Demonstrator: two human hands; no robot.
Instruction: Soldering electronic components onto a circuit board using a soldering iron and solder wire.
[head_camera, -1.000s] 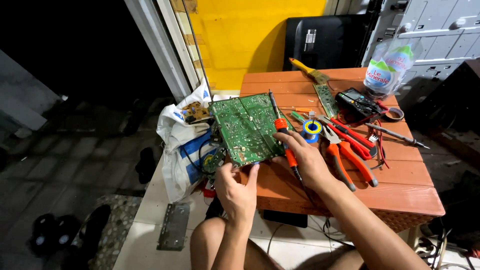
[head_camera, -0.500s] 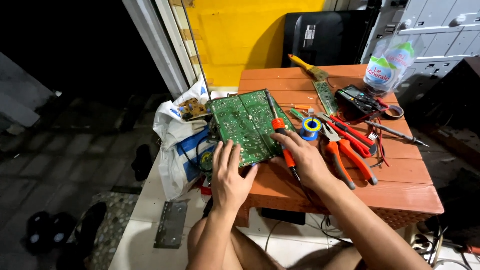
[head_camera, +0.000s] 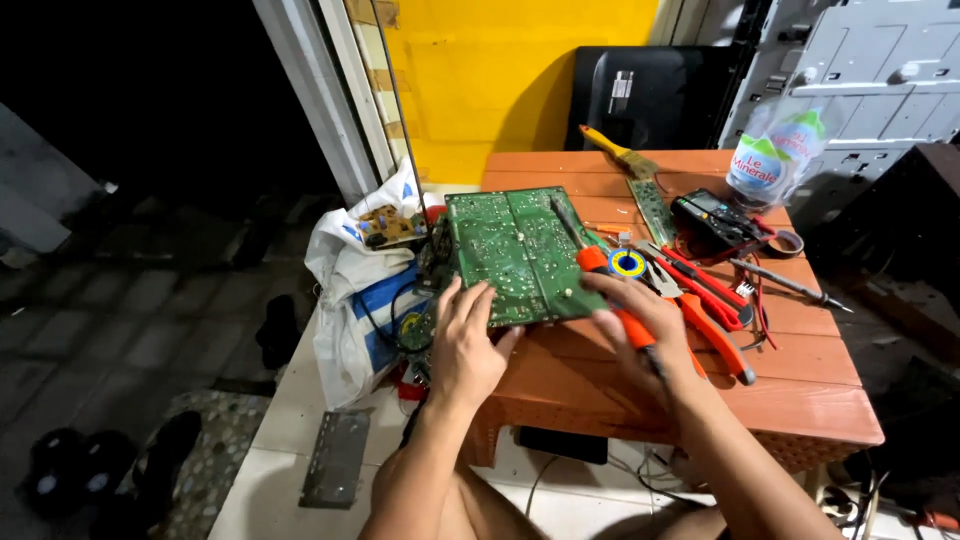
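A green circuit board (head_camera: 520, 252) lies solder side up on the left part of an orange wooden table (head_camera: 800, 400). My left hand (head_camera: 467, 345) rests flat on the board's near left corner, fingers spread. My right hand (head_camera: 640, 325) grips the orange handle of a soldering iron (head_camera: 590, 258), whose dark tip points up over the board's right half.
Red-handled pliers and cutters (head_camera: 715, 300), a solder spool (head_camera: 628, 263), a multimeter (head_camera: 712, 222), a brush (head_camera: 615, 152) and a plastic bottle (head_camera: 775, 155) lie on the table's right. A white plastic bag (head_camera: 360, 290) with parts sits left of the table. A metal plate (head_camera: 335, 458) lies on the floor.
The board has gone from tilted up to lying flat on the table. My left hand has moved up onto its near corner; my right hand shifted slightly right with the iron.
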